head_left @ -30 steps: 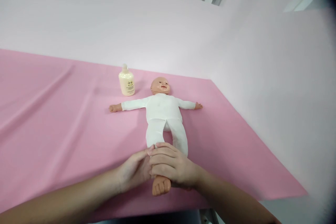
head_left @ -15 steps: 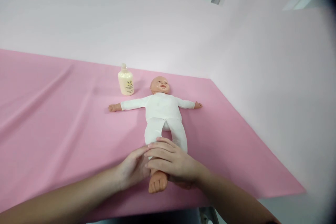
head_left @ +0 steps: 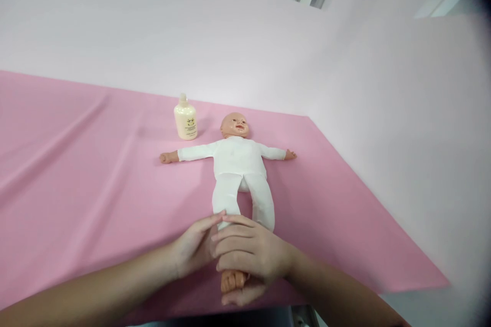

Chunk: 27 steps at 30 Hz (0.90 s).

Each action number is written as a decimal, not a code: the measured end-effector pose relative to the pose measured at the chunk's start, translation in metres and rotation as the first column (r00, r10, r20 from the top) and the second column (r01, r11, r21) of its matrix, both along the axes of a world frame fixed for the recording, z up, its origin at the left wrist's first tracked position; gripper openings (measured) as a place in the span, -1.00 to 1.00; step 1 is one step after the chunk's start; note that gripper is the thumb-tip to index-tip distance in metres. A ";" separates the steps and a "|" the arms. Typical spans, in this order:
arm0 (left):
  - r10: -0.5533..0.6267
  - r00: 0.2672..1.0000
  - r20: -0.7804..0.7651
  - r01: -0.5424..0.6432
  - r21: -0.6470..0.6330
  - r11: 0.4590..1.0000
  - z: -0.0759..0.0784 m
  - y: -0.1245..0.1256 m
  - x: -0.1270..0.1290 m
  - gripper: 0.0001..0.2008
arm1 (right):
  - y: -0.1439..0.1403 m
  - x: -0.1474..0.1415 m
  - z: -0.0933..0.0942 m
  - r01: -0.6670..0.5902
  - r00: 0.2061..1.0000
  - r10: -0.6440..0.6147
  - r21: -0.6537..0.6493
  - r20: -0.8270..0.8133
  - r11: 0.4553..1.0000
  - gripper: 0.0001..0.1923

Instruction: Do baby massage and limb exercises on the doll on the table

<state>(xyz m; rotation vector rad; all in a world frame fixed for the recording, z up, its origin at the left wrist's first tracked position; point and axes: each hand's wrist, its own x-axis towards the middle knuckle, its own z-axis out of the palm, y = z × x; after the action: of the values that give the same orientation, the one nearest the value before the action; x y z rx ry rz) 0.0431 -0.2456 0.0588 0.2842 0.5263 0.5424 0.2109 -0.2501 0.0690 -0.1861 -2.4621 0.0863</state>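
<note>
Left hand is cupped along the outer side of one leg of the doll, thumb reaching over it; hidden fingers leave their grip undetermined. Upright on the pink tabletop, the bottle stands near the doll's head, presumably to be within reach. Doll lies face-up, feet toward the person, apparently for access to the legs. Right hand curls over the shin, thumb beneath the foot; the leg lies between both hands, torso beyond.
</note>
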 end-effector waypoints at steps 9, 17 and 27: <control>-0.061 0.998 -0.016 0.061 0.006 0.998 0.004 0.000 0.000 -0.72 | -0.005 -0.007 -0.001 -0.046 0.998 0.047 0.033 -0.037 0.998 -0.81; -0.143 0.990 -0.010 0.143 -0.029 0.989 -0.002 -0.002 -0.004 -0.66 | -0.002 -0.007 -0.001 -0.047 0.987 0.052 -0.033 0.152 0.998 -0.57; -0.081 0.996 0.034 0.079 0.034 0.996 -0.005 0.002 -0.004 -0.71 | -0.007 -0.006 0.005 -0.115 0.990 0.115 0.001 0.079 0.993 -0.85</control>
<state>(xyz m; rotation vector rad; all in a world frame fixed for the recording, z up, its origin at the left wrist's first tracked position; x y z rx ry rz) 0.0396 -0.2438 0.0540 0.3249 0.4697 0.4779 0.2047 -0.2571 0.0744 -0.0458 -2.5502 0.1242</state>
